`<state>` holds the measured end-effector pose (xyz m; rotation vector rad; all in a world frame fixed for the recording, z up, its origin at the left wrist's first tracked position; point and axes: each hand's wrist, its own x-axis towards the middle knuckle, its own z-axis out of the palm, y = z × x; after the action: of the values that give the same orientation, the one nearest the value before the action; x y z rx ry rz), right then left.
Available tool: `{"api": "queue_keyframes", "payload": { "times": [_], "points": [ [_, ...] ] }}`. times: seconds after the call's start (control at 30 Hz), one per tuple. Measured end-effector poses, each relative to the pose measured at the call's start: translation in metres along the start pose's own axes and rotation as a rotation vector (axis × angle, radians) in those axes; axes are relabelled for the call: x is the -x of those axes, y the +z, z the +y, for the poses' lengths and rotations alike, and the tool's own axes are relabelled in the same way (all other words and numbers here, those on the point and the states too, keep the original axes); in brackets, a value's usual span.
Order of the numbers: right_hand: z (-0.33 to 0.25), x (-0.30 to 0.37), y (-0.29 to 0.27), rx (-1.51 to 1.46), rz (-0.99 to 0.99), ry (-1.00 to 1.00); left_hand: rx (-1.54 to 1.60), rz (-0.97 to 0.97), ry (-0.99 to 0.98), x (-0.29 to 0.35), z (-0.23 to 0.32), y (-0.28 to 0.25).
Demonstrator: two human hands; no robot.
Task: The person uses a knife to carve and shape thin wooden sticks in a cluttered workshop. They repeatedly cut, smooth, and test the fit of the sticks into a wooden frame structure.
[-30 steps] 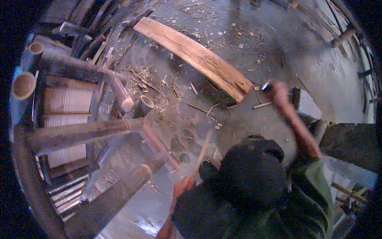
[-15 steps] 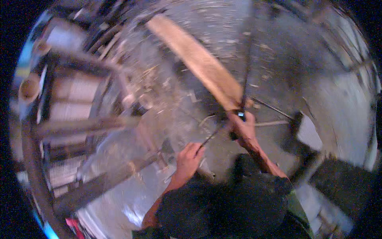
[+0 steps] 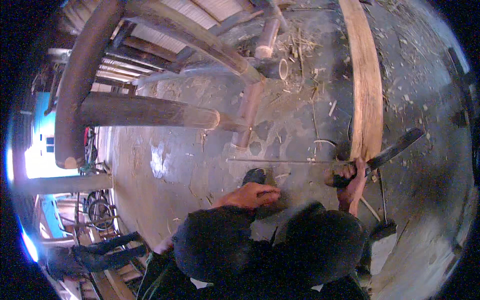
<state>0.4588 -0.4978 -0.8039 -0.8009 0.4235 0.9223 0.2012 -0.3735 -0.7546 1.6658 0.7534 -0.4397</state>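
My right hand [image 3: 350, 187] is closed round the grip of a dark, broad-bladed knife [image 3: 400, 146], its blade pointing away to the right. A thin straight strip [image 3: 290, 160] runs left from beside that hand; whether the hand also pinches it cannot be made out. Just beyond the knuckles, the near end of a long pale wooden plank [image 3: 367, 85] lies against or under the knife. My left hand [image 3: 252, 195] is over my left knee, its fingers loosely stretched to the right and nothing visible in them. A dark shoe tip [image 3: 256, 176] shows beyond it.
A frame of thick brown bamboo poles [image 3: 150, 110] stands at the left and far left. Wood chips and shavings [image 3: 300, 47] litter the concrete floor [image 3: 175, 145]. A pale block [image 3: 382, 250] lies right of my knee. Another person's dark-clad legs [image 3: 110, 252] show at lower left.
My view has turned, so the bamboo frame and plank appear shifted and rotated. The left hand has come off the thin strip. The knife now points right instead of straight away.
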Motion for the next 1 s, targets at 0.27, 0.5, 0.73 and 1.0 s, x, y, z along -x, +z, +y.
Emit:
{"api": "queue_keyframes", "payload": {
  "times": [0.27,0.5,0.73,1.0],
  "points": [
    [0.056,-0.001,-0.021,0.353,-0.009,0.079,1.262,0.92,0.041,0.043,-0.065,0.009],
    [0.068,0.001,-0.041,0.887,0.0,-0.034,0.797,1.184,0.446,0.117,-0.061,-0.048],
    [0.046,0.024,-0.004,0.901,-0.199,-0.313,0.046,1.048,0.476,0.156,0.012,-0.111],
    [0.037,0.056,0.05,1.168,-0.236,-0.433,-0.24,0.943,0.499,0.13,0.033,-0.134]
  ]
}}
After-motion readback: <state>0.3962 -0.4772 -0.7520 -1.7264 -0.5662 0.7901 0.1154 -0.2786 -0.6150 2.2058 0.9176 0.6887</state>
